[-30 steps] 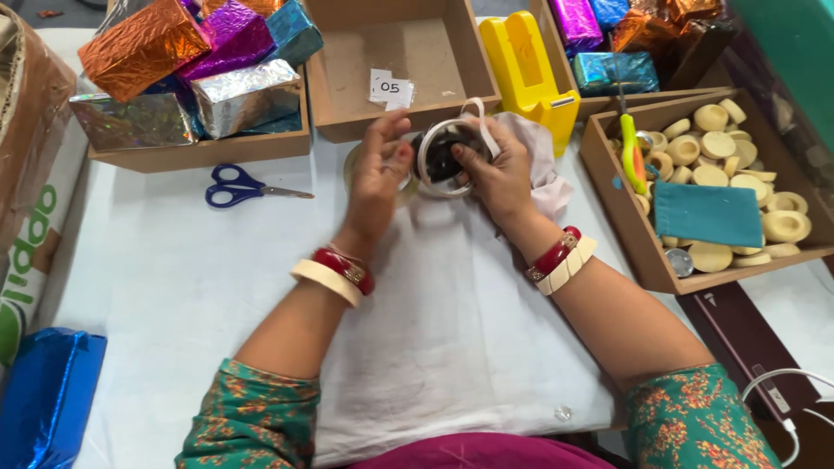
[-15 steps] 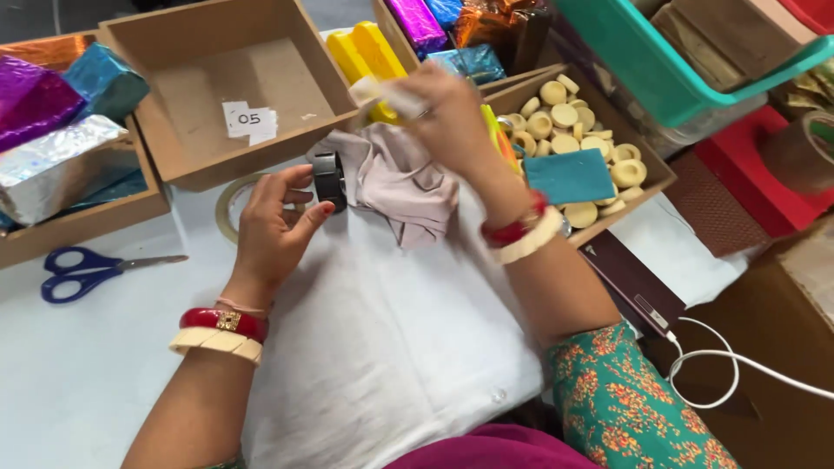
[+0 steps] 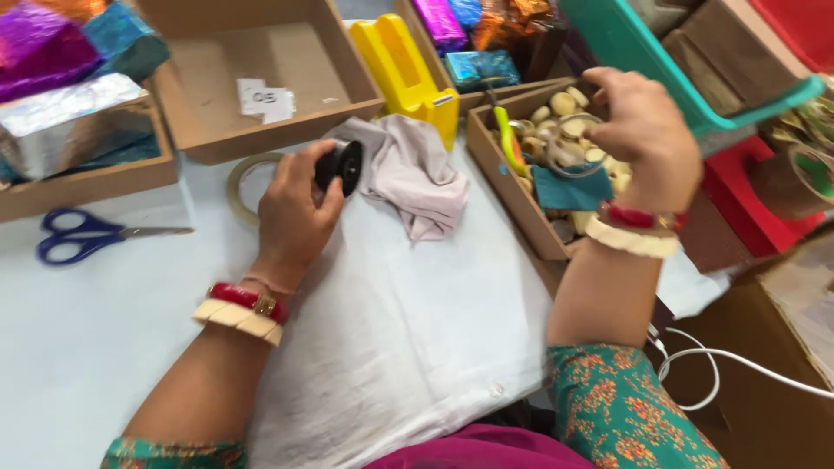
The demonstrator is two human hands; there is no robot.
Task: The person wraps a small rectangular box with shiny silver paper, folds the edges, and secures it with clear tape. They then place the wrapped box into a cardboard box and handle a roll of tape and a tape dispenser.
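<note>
My left hand [image 3: 294,213] grips a small round black object [image 3: 343,163] just above the table, next to a crumpled grey-pink cloth [image 3: 408,174] lying on the white sheet [image 3: 391,347]. My right hand [image 3: 643,130] hovers over an open cardboard box [image 3: 512,195] filled with several pale wooden discs [image 3: 563,104] and a teal pad [image 3: 569,187]. Its fingers pinch a thin clear ring [image 3: 566,149]. Both wrists wear red and cream bangles.
A tape roll [image 3: 246,178] lies flat behind my left hand. Blue scissors [image 3: 87,234] rest at the left. A shallow cardboard box [image 3: 252,78], a yellow holder [image 3: 404,69], foil-wrapped packets [image 3: 61,95], a green basket [image 3: 678,61] and a white cable [image 3: 704,365] surround the work area.
My right hand has left the cloth and swung right, over the box of discs. The cloth now lies on the table. My left hand still holds the black object.
</note>
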